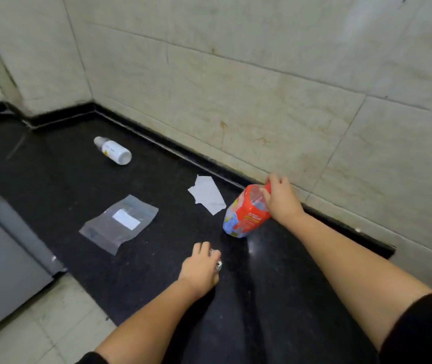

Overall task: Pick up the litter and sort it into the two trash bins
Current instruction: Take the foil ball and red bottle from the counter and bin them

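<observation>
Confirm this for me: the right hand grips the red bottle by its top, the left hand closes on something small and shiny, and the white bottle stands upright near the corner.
One detail is wrong. The head view shows the white bottle lying on its side on the dark floor, not upright. The rest holds: the right hand grips the red bottle by its top, and the left hand closes on something small and shiny.

Both hands (arms outstretched) clenched

Shiny scrap mostly under left hand
</observation>
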`<move>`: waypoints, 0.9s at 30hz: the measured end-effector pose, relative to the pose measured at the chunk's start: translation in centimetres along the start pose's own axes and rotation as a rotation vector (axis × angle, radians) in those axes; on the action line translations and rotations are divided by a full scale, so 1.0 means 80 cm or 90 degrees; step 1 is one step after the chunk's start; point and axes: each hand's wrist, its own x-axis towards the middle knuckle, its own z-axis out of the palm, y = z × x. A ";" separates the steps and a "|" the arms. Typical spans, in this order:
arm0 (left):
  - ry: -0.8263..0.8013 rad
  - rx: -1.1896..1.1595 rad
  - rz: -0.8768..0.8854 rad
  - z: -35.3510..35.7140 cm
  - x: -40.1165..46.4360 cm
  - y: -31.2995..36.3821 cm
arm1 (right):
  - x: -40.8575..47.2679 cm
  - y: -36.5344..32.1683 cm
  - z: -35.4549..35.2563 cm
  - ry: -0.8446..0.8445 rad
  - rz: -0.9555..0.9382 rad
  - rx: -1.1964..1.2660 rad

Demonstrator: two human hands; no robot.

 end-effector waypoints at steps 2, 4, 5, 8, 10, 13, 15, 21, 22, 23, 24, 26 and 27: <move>0.038 -0.015 -0.065 -0.004 -0.040 -0.017 | -0.028 -0.023 0.005 -0.022 -0.058 0.027; 0.074 -0.035 -0.149 -0.008 -0.091 -0.028 | -0.059 -0.051 0.010 -0.047 -0.122 0.050; 0.093 -0.046 -0.198 -0.009 -0.121 -0.031 | -0.075 -0.067 0.013 -0.060 -0.152 0.064; 0.111 -0.094 -0.343 0.003 -0.226 -0.036 | -0.138 -0.119 0.021 -0.086 -0.243 0.124; 0.105 -0.126 -0.435 0.020 -0.304 -0.032 | -0.193 -0.150 0.030 -0.120 -0.288 0.164; 0.138 -0.168 -0.591 0.039 -0.424 -0.019 | -0.277 -0.196 0.049 -0.198 -0.366 0.181; 0.174 -0.203 -0.688 0.050 -0.503 -0.007 | -0.336 -0.230 0.065 -0.260 -0.424 0.181; 0.236 -0.261 -0.954 0.107 -0.745 0.044 | -0.562 -0.306 0.137 -0.430 -0.567 0.145; 0.237 -0.271 -0.992 0.121 -0.785 0.058 | -0.604 -0.313 0.150 -0.459 -0.591 0.133; 0.233 -0.283 -1.027 0.135 -0.824 0.074 | -0.647 -0.320 0.161 -0.487 -0.617 0.117; 0.227 -0.299 -1.062 0.151 -0.862 0.092 | -0.690 -0.325 0.173 -0.512 -0.647 0.097; 0.211 -0.334 -1.135 0.184 -0.942 0.130 | -0.779 -0.332 0.192 -0.556 -0.697 0.058; 0.197 -0.346 -1.167 0.200 -0.981 0.148 | -0.823 -0.334 0.201 -0.581 -0.712 0.044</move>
